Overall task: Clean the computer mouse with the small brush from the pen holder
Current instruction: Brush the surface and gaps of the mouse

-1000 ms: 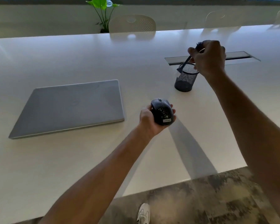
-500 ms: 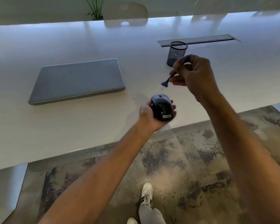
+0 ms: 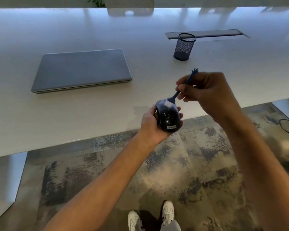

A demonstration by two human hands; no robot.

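Note:
A black computer mouse (image 3: 168,117), speckled with white crumbs, rests in my left hand (image 3: 151,123) above the table's near edge. My right hand (image 3: 208,94) pinches the thin blue handle of a small brush (image 3: 174,95). The brush's white bristles touch the front top of the mouse. Behind them, the black mesh pen holder (image 3: 184,46) stands upright on the white table (image 3: 73,114), with nothing showing inside it.
A closed grey laptop (image 3: 81,70) lies on the table to the left. A long cable slot (image 3: 223,33) runs behind the pen holder. White chairs and a plant stand beyond the far edge. Patterned floor, my shoes (image 3: 168,212) and a cable lie below.
My right hand pulled the brush out of the pen holder and brought it down to the mouse, where its bristles now touch. The camera has tilted down toward the floor.

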